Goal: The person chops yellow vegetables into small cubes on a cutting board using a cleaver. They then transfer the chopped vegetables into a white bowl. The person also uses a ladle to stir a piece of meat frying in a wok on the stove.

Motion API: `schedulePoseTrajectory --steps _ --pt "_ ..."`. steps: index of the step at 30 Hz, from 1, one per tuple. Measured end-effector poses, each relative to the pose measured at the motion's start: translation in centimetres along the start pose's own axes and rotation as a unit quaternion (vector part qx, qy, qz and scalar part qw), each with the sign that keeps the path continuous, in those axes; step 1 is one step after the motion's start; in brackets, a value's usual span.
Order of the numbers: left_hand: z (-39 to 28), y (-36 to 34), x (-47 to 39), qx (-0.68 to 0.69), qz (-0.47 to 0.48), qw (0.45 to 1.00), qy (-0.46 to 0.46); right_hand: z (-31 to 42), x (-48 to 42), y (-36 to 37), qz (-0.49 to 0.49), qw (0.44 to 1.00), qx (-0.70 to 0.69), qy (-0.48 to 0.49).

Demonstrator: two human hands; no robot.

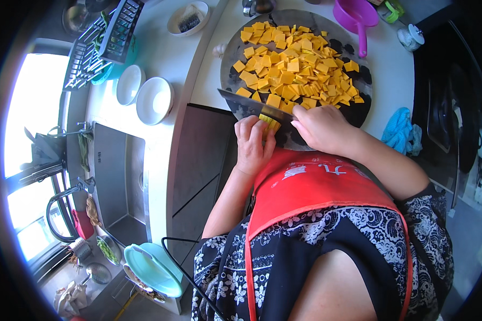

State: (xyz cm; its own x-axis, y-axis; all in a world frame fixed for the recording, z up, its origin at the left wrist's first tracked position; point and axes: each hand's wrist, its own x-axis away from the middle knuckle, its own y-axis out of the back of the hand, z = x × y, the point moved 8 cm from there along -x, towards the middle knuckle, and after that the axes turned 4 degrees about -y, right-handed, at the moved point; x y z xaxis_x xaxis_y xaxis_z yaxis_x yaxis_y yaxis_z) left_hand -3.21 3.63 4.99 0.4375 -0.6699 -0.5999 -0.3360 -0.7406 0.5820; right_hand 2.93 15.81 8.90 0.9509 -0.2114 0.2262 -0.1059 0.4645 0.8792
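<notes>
My right hand (pixel 323 126) grips the handle end of a kitchen cleaver (pixel 251 105), whose blade reaches left over the near edge of a round dark cutting board (pixel 233 52). My left hand (pixel 253 140) holds a chunk of orange-yellow vegetable (pixel 270 122), perhaps pumpkin, right beside the blade on the board. Beyond the cleaver, a broad heap of thin, flat orange pieces (pixel 293 66) covers much of the board. A few cut pieces lie close to the far side of the blade. My left fingertips are partly hidden around the chunk.
A magenta ladle (pixel 355 18) overlaps the board's far right edge. A blue cloth (pixel 397 128) and a lidded glass jar (pixel 410 38) are at right. Garlic (pixel 219 50) lies left of the board. White bowls (pixel 154 100), a sink (pixel 110 176) and a dish rack (pixel 120 30) are further left.
</notes>
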Motion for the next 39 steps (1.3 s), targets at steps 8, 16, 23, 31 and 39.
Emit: schedulePoseTrajectory --steps 8,16,23,31,39 --pt "-0.6 -0.2 -1.3 -0.018 0.019 1.0 -0.006 0.2 -1.2 -3.4 0.024 0.999 0.02 -0.012" --pt "-0.4 0.4 -0.6 -0.009 0.035 0.999 0.015 0.2 0.0 -0.8 0.022 1.0 -0.017 -0.002" --pt "-0.3 -0.1 -0.8 0.008 0.067 0.998 0.011 0.8 -1.1 -2.8 0.013 1.0 0.013 0.004" --pt "-0.1 -1.1 -1.8 0.014 0.046 0.999 0.005 -2.6 -1.7 -2.1 0.006 0.998 -0.028 -0.048" --pt "-0.4 -0.8 -2.2 0.001 0.027 1.0 0.004 -0.6 -0.5 1.1 -0.006 1.0 0.014 0.003"
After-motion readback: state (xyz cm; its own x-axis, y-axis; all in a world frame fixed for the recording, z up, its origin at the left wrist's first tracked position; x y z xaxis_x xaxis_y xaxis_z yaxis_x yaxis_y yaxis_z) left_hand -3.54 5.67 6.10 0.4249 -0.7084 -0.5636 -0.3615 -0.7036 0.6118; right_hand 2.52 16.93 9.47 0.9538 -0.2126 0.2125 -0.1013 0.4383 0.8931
